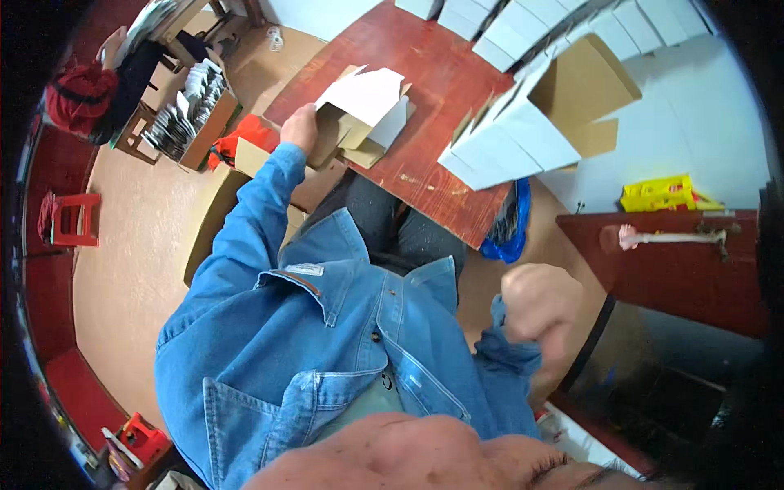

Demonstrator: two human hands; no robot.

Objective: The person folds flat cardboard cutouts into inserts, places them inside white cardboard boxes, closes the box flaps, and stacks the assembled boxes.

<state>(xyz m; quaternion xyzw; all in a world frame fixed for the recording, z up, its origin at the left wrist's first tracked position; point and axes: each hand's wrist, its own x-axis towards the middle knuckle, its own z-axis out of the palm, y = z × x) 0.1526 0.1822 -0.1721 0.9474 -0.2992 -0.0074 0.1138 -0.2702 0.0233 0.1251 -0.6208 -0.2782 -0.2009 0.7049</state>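
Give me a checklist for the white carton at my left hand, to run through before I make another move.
1. Left hand on the white carton: ok, at its left side.
2. Carton flaps closed: not ok, flaps stand open.
3. Right hand at the carton: not ok, it is away to the right, off the table.
4. Right hand empty: cannot tell, it is blurred.
5. Row of white boxes apart from the carton: ok, red tabletop shows between them.
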